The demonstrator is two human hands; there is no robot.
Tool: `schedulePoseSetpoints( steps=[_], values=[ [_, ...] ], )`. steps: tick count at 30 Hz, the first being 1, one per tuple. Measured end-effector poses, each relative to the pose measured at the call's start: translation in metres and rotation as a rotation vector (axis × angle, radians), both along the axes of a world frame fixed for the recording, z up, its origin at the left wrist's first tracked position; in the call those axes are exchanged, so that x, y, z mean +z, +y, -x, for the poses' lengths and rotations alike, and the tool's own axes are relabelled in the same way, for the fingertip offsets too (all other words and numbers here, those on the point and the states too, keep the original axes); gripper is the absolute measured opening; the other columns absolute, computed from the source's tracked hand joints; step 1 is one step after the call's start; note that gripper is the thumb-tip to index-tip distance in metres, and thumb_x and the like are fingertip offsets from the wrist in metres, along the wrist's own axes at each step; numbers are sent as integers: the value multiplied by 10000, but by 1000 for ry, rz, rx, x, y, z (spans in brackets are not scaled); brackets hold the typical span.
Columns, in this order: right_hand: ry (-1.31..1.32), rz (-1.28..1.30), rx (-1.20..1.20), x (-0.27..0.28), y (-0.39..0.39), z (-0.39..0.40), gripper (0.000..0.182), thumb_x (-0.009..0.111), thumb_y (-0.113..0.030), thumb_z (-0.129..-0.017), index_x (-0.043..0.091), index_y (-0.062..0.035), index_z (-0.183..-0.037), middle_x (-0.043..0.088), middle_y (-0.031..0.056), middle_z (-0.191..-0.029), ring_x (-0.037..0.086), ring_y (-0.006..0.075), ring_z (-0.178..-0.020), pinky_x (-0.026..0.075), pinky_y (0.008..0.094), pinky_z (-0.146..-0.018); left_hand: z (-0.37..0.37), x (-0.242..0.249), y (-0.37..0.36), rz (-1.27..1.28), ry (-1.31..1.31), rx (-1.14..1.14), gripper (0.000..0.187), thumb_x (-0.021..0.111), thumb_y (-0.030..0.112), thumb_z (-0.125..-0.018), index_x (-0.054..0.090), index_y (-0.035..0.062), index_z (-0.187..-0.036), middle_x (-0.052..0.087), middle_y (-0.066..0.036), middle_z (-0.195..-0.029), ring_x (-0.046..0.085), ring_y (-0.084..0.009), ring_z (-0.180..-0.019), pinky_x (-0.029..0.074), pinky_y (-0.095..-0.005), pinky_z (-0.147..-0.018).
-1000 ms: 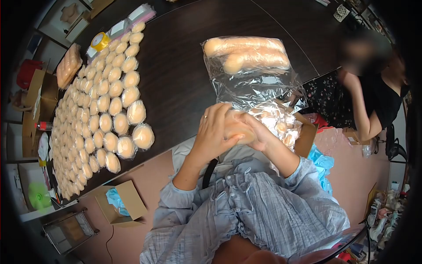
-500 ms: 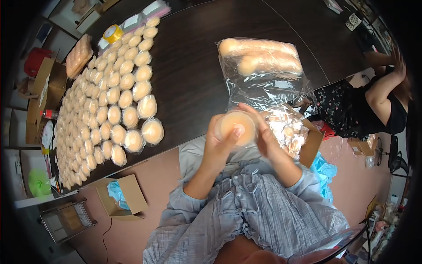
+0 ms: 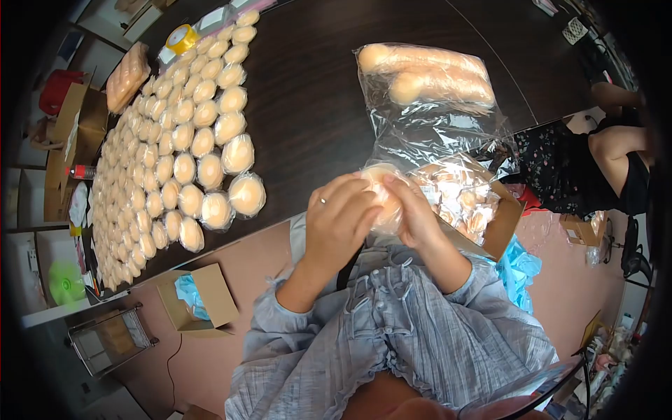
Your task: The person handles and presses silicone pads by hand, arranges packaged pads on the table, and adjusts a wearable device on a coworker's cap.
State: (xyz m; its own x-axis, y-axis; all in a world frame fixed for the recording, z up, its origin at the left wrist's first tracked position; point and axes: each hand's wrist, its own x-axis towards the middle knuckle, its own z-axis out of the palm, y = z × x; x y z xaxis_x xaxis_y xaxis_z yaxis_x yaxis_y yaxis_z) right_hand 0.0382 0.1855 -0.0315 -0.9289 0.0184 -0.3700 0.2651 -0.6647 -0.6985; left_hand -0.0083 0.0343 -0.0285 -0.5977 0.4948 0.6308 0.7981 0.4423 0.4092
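Between my hands is a round, skin-coloured silicone pad, held over the table's front edge above my lap. My right hand is closed on its right side, thumb across the top. My left hand, with a ring on one finger, bends its fingers over the left side of the pad and hides part of it. Just beyond lies a clear plastic bag with two long stacks of similar pads inside. An open cardboard box full of small wrapped packets stands right beside my right hand.
Many plastic-wrapped round pads lie in rows across the left of the dark table. Yellow tape and a packed bundle sit behind them. A box stands on the floor. Another person is at the right.
The pad has turned from facing up to being tilted between my hands. My left hand has moved its fingers over the pad, and its thumb no longer presses the centre.
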Motion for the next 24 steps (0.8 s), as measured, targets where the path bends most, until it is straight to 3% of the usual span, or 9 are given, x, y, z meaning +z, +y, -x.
schedulePoseSetpoints(
  steps=[1, 2, 6, 7, 11, 12, 16, 21, 24],
  values=[
    [13, -7, 51, 2, 2, 0, 317, 463, -135, -893, 489, 32, -1161, 603, 146, -1033, 594, 156, -892, 487, 183, -673, 2, -1, -4, 12, -79, -118, 349, 714, 157, -710, 573, 67, -1016, 489, -129, -1010, 491, -200, -854, 410, -295, -779],
    [10, -1, 54, 3, 3, 1, 317, 463, -135, -893, 489, 32, -1161, 603, 146, -1033, 594, 156, -892, 487, 183, -673, 2, 1, -6, 18, -82, -114, 349, 714, 157, -710, 573, 67, -1016, 489, -129, -1010, 491, -200, -854, 410, -295, -779],
    [69, 43, 145, 4, 8, 0, 344, 459, -101, -873, 479, 33, -1189, 609, 135, -1015, 612, 156, -816, 492, 181, -642, 0, 23, 1, -77, -695, -4, 345, 735, 169, -686, 577, 69, -975, 522, -85, -942, 499, -190, -808, 409, -286, -760],
    [65, 44, 145, 3, 9, 0, 344, 459, -101, -873, 479, 33, -1189, 609, 135, -1015, 612, 156, -816, 492, 181, -642, -1, 20, 0, -77, -699, -3, 345, 735, 169, -686, 577, 69, -975, 522, -85, -942, 499, -190, -808, 409, -286, -760],
    [353, -256, 222, -2, 7, 2, 396, 480, -100, -840, 471, 30, -1214, 609, 143, -1008, 618, 170, -788, 494, 179, -616, 0, 1, -9, -468, -1228, 4, 333, 737, 188, -684, 581, 67, -952, 532, -36, -819, 496, -196, -735, 411, -273, -738],
    [352, -252, 221, -2, 7, 2, 396, 480, -100, -840, 471, 30, -1214, 609, 143, -1008, 618, 170, -788, 494, 179, -616, 0, 2, -9, -465, -1230, 6, 333, 737, 188, -684, 581, 67, -952, 532, -36, -819, 496, -196, -735, 411, -273, -738],
    [84, -38, 178, 3, 10, 4, 480, 499, -100, -809, 421, 78, -1248, 582, 215, -1068, 626, 223, -846, 524, 220, -646, -4, 17, 1, 56, -36, 331, 302, 710, 189, -719, 589, 52, -959, 583, -32, -808, 554, -198, -747, 441, -261, -724],
    [108, 257, 169, -12, 16, 5, 498, 504, -71, -768, 429, 100, -1230, 586, 223, -1055, 632, 228, -837, 527, 226, -651, 0, 22, -9, 171, 19, -87, 257, 690, 187, -746, 604, 47, -943, 625, -63, -946, 606, -193, -861, 473, -264, -728],
    [114, 208, 180, -8, 17, 7, 498, 507, -57, -756, 434, 108, -1221, 589, 224, -1046, 635, 231, -831, 527, 228, -650, -4, 32, -10, 218, -17, -95, 239, 684, 144, -739, 621, 46, -948, 634, -67, -997, 615, -204, -899, 477, -271, -741]
  ],
)
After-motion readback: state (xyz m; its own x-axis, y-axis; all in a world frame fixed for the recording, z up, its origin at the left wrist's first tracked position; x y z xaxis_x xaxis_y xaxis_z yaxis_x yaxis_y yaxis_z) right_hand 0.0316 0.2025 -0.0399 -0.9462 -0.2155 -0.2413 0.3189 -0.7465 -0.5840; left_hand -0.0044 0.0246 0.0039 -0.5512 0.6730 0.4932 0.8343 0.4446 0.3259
